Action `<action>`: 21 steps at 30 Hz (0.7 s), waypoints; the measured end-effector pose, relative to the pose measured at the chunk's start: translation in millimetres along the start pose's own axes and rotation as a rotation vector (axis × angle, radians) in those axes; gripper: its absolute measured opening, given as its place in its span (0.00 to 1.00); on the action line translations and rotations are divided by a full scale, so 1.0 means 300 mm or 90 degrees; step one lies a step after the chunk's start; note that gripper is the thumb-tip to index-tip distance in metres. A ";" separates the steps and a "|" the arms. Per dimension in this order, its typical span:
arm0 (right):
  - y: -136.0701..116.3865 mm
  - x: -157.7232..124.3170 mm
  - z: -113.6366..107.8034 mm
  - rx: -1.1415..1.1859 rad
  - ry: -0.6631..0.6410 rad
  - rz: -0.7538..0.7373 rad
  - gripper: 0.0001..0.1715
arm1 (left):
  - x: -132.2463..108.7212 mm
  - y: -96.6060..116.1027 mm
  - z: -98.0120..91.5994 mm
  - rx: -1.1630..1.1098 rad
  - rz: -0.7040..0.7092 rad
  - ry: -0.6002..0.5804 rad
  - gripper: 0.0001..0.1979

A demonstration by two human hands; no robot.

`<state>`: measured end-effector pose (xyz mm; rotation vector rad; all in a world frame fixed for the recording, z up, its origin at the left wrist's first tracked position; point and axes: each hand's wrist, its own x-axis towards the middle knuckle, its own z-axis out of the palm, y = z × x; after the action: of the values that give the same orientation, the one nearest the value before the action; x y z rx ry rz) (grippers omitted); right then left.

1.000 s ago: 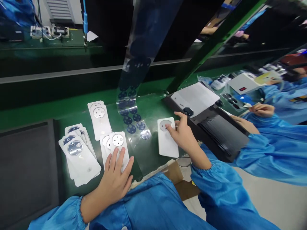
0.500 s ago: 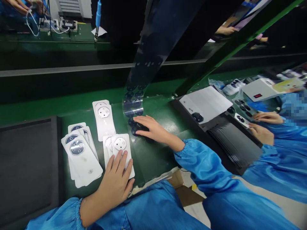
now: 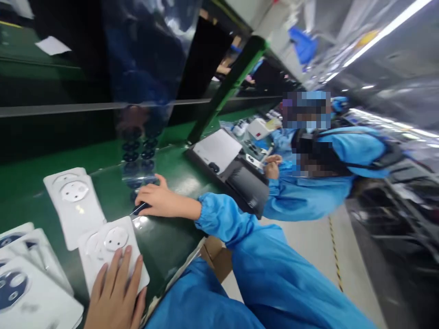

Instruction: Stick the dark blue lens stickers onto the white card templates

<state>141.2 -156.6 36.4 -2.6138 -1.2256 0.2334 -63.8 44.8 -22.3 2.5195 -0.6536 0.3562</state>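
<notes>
My left hand lies flat with fingers spread on a small stack of white phone-back-shaped panels, each with a round camera cutout shape at its top. My right hand pinches the lower end of a clear film strip that hangs down onto the bench and carries rows of dark round stickers. A dark piece of it shows under my thumb and fingers. Two overlapping white panels lie beyond my left hand. At the lower left is another pile of white panels with dark blue round areas.
To the right, a black tray holds a white sheet and a stack of dark plates. A co-worker in blue sits beyond it, hands at a small white panel. A green post rises behind the bench.
The view has swung right, so the bench things sit further left. My right hand has closed on the film's lower end. My left hand remains on the white panels.
</notes>
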 end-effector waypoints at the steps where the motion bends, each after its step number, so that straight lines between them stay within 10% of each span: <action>1: -0.001 0.008 -0.006 -0.011 -0.013 0.016 0.17 | 0.000 -0.011 0.008 0.021 0.029 0.001 0.33; 6: 0.036 0.021 0.036 -0.119 0.010 -0.038 0.42 | -0.007 -0.049 0.023 0.131 0.119 0.014 0.37; 13: 0.071 -0.012 0.078 -0.074 0.131 -0.057 0.29 | -0.010 -0.062 0.026 0.179 0.147 0.027 0.39; 21: 0.020 -0.024 0.032 -0.090 0.038 -0.050 0.10 | -0.009 -0.065 0.024 0.188 0.151 0.022 0.40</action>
<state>138.6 -164.3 25.9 -2.6617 -1.3674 0.0559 -55.4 56.7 -37.1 2.7087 -0.9492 0.6207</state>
